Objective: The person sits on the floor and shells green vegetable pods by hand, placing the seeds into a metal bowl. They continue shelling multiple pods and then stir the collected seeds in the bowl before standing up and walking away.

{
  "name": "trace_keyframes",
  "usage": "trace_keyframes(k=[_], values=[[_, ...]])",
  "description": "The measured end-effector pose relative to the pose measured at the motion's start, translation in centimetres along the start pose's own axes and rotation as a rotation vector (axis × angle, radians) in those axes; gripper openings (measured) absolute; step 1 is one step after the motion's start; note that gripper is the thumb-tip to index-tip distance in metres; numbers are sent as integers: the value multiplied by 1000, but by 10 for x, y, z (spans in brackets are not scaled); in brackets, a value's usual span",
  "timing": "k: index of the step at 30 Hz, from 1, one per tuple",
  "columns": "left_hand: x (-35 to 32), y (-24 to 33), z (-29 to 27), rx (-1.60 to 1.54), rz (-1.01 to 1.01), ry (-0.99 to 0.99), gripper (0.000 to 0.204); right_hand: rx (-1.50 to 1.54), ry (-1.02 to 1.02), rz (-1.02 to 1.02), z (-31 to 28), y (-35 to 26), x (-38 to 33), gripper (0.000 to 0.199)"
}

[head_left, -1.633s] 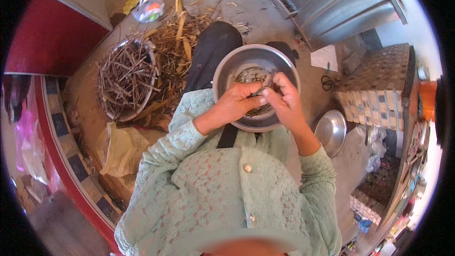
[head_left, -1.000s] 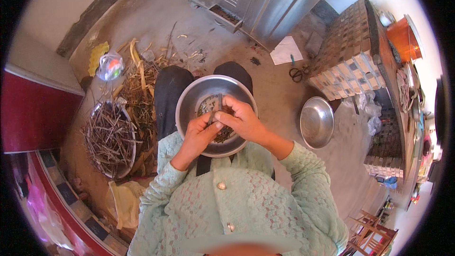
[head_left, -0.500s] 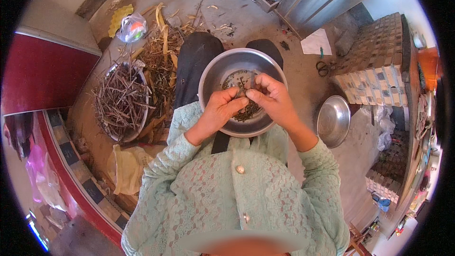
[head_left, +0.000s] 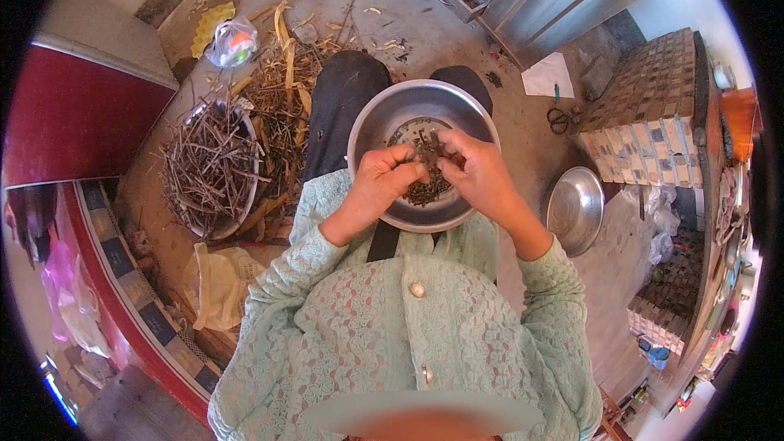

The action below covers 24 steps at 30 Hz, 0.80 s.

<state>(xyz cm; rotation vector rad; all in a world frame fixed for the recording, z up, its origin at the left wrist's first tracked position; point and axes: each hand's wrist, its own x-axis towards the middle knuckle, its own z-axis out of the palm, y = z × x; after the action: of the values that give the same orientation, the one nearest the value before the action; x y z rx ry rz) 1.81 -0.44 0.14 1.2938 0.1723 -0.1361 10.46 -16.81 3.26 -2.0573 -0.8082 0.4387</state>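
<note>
A round metal bowl (head_left: 377,118) rests on my lap between my knees. Small dark bits like seeds or chaff (head_left: 420,193) lie over its bottom. Above them, my left hand (head_left: 377,186) and my right hand (head_left: 478,178) meet near the bowl's middle, fingers pinched. Between the fingertips is a brown, dry, crumbly plant piece (head_left: 426,147); its exact kind is too small to make out. Both hands touch this piece, the left from its near-left side and the right from its right. My fingers partly cover the bits below.
Left of my leg stands a basin heaped with dry sticks (head_left: 211,167), beside scattered straw and husks (head_left: 279,118). A pale sack (head_left: 219,282) lies nearer. Right are a shallow metal basin (head_left: 576,211), scissors (head_left: 558,121), white paper (head_left: 545,77) and a brick-patterned structure (head_left: 641,106).
My fingertips have moved slightly apart, and more of the brown plant piece shows between them. The bowl stays on my lap; the whole view has shifted a little.
</note>
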Motion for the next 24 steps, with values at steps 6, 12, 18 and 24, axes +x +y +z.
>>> trace_keyframes(k=[6, 12, 18, 24], values=[[1, 1, -9, -160, -29, 23, 15, 309, -86, 32, -6, 3, -1, 28], [3, 4, -8, -247, 30, -1, 13, 610, -274, 82, -9, -14, 1, 25], [5, 0, -9, -264, 40, 16, 10, 472, -157, 15, -3, -11, 1, 24], [7, -8, -12, -259, 92, 71, 9, 556, -148, 189, -1, -5, -2, 17]])
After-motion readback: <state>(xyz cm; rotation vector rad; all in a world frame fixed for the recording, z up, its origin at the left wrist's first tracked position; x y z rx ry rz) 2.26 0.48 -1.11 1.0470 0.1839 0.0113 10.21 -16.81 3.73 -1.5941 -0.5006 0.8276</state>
